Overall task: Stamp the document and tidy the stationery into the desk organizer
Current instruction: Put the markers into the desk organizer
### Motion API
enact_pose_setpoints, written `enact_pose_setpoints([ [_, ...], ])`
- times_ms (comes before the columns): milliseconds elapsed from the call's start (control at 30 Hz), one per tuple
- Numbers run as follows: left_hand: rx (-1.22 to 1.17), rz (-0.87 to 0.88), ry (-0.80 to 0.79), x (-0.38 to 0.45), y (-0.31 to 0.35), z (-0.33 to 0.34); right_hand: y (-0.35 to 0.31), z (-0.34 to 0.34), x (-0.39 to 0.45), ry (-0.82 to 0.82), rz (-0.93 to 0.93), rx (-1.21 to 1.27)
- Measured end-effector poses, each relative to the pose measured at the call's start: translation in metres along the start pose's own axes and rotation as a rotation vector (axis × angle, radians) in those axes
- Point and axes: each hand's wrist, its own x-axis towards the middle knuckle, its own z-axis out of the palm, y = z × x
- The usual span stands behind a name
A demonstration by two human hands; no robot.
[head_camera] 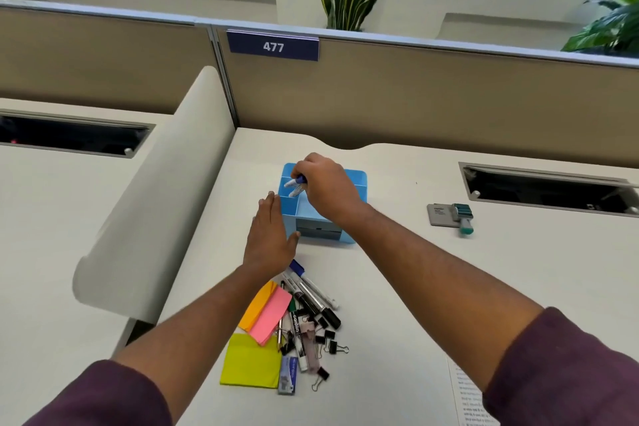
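A blue desk organizer (358, 180) with a grey drawer stands mid-desk. My right hand (328, 188) grips two white markers (295, 185) with blue caps, their ends pointing into the organizer's left compartment. My left hand (271, 235) lies flat with straight fingers against the organizer's left side. In front of it lies a pile: markers (316, 301), orange, pink and yellow sticky notes (251, 365), binder clips (333, 344) and a small staple box (287, 375). A teal stamp (463, 216) rests on its ink pad (439, 214) at the right. The document (465, 394) shows at the lower right.
A beige partition with a sign reading 477 (273, 46) runs behind the desk. A curved white divider (162, 190) bounds the left side. Cable cut-outs (549, 188) sit in the desk at right and on the neighbouring desk at left. Plants stand beyond the partition.
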Motion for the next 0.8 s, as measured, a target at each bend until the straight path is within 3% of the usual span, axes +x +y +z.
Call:
enact_pose_setpoints([
  [133, -0.035, -0.015, -0.002, -0.001, 0.000, -0.001, -0.002, 0.001, 0.005, -0.005, 0.064, 0.047],
  [400, -0.046, -0.104, 0.061, -0.028, -0.016, 0.003, 0.007, 0.012, -0.056, 0.315, 0.174, 0.072],
  [467, 0.014, -0.104, 0.034, -0.036, -0.023, 0.005, 0.008, 0.023, -0.088, 0.237, 0.198, 0.077],
  [667, 0.136, -0.039, -0.112, -0.050, -0.032, 0.010, 0.018, 0.069, -0.160, -0.336, 0.347, 0.078],
  [800, 0.182, 0.037, -0.163, -0.056, -0.032, 0.011, 0.019, 0.088, -0.185, -0.373, 0.335, 0.011],
])
